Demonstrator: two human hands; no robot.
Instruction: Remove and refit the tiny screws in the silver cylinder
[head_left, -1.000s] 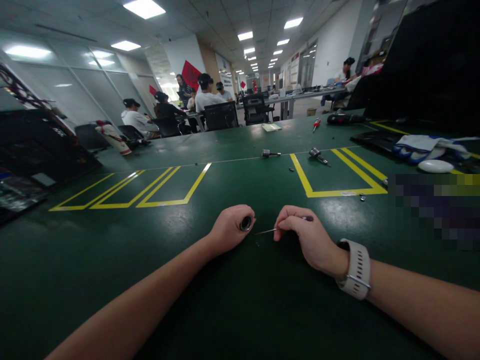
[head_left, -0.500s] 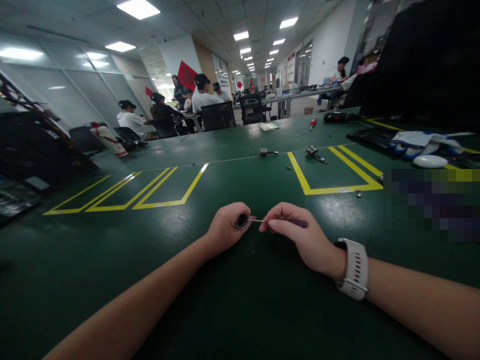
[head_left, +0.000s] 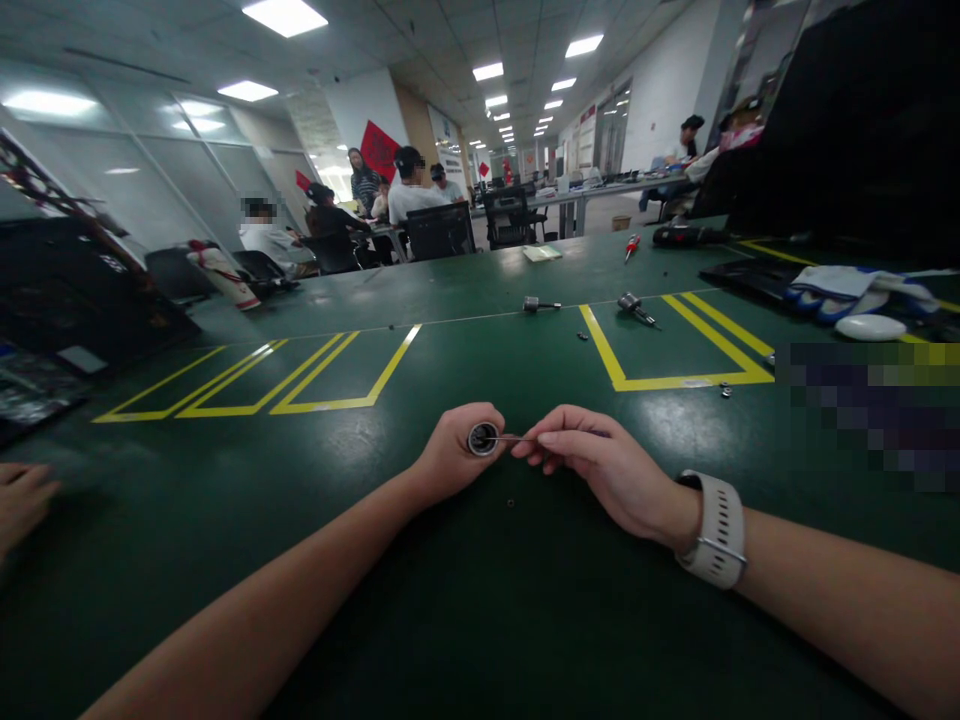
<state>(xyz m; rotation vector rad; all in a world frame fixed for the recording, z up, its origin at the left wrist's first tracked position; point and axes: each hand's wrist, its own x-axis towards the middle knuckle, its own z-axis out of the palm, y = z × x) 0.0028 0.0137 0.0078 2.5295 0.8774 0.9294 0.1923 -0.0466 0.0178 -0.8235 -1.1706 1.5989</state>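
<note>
My left hand (head_left: 450, 458) is closed around a hollow metal cylinder (head_left: 472, 451), its round open end turned towards me. Parts inside the opening are too dark to make out. A thin screwdriver (head_left: 519, 439) is pinched in the fingers of my right hand (head_left: 604, 465). Its slim shaft points left, with the tip at the cylinder's mouth, and my fingers hide most of its dark handle. On the table just below the hands lies a tiny dark ring-like part (head_left: 511, 503).
Beyond are two metal parts with shafts (head_left: 532, 304) (head_left: 631, 303), small pieces (head_left: 725, 391), yellow tape outlines (head_left: 619, 383), a red screwdriver (head_left: 631, 248), a power drill (head_left: 688, 237), gloves (head_left: 855, 285) and a white oval object (head_left: 870, 328). Another person's hand (head_left: 26, 500) is at the left edge.
The screwdriver has moved left, its tip now over the cylinder's opening. My right fingers have shifted left too. Another person's hand has come in at the left edge.
</note>
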